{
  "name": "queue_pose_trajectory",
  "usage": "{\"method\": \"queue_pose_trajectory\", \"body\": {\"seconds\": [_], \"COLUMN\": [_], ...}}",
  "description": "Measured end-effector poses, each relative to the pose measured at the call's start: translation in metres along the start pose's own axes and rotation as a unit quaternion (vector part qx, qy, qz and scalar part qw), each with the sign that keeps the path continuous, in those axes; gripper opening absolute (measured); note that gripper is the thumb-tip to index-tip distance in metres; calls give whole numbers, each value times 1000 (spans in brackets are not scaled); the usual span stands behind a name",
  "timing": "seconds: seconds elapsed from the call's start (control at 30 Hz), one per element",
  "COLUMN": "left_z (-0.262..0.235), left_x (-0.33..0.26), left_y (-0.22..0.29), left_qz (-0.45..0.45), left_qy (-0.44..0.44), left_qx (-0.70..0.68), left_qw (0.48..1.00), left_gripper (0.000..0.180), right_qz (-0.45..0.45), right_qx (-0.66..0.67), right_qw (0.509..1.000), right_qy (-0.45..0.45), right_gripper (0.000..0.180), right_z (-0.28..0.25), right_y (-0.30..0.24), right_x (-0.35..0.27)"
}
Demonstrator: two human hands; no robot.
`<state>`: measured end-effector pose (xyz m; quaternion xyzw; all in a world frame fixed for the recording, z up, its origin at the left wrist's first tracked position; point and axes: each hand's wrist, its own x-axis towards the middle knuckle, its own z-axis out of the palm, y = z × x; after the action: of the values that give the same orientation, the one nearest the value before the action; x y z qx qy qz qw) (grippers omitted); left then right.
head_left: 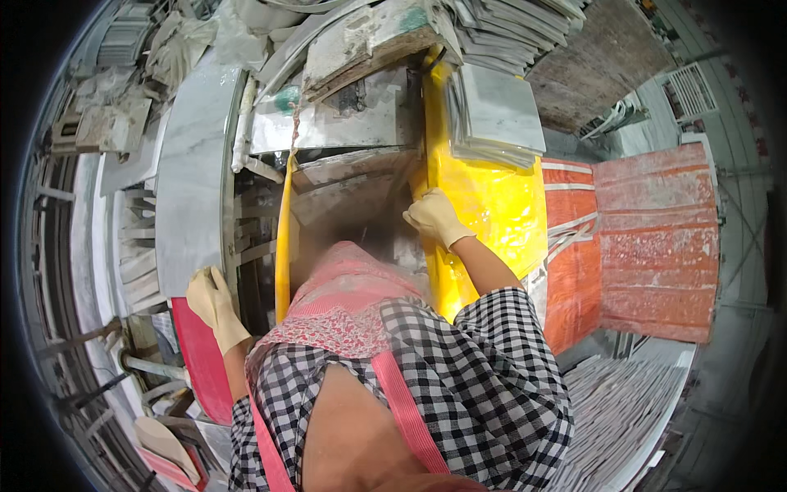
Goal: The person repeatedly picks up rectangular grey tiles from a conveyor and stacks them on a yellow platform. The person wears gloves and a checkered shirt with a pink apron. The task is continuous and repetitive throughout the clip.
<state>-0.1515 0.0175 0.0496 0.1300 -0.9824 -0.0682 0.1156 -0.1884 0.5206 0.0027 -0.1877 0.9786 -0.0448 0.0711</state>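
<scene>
Both of my hands wear pale cream gloves. My left hand (215,305) is closed over the near corner of a long grey-veined stone slab (193,189). A red panel (199,357) lies just below that hand. On the right, my right hand (436,218) is closed at the inner edge of a yellow plastic sheet (492,213) that covers a work surface. Its fingertips curl over the edge and are partly hidden. Between my hands is a dark gap, with my pink apron (352,283) in front of it.
Thin grey tiles (496,111) are stacked on the yellow sheet's far end. A worn block (369,49) stands at the back. Orange-red panels (656,242) are to the right, above a row of thin slabs (611,418). A yellow strip (284,246) edges the gap's left side.
</scene>
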Motion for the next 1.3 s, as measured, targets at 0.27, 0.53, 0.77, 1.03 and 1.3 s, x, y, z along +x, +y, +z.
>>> {"method": "queue_pose_trajectory", "body": {"seconds": [0.27,0.53,0.77,1.03,1.3], "left_z": [1,-2,-5,-3,-5], "left_x": [-2,-7,-9,-11,-17], "left_y": [-5,-9,-7,-11,-14], "left_qz": [-24,8,-8,9,-7], "left_qy": [-4,22,24,41,31], "left_qx": [10,-23,-3,-3,-3], "left_qw": [1000,999,1000,999,999], "left_gripper": [30,32,32,34,34], "right_qz": [6,-19,-24,-24,-21], "right_qx": [16,-37,-39,-49,-54], "right_qw": [1000,999,999,998,997], "right_qy": [3,-12,-13,-21,-40], "right_gripper": [44,40,42,40,42], "right_z": [-3,-13,-11,-12,-16], "right_y": [-2,-7,-5,-5,-6], "right_x": [2,5,3,4,3]}}
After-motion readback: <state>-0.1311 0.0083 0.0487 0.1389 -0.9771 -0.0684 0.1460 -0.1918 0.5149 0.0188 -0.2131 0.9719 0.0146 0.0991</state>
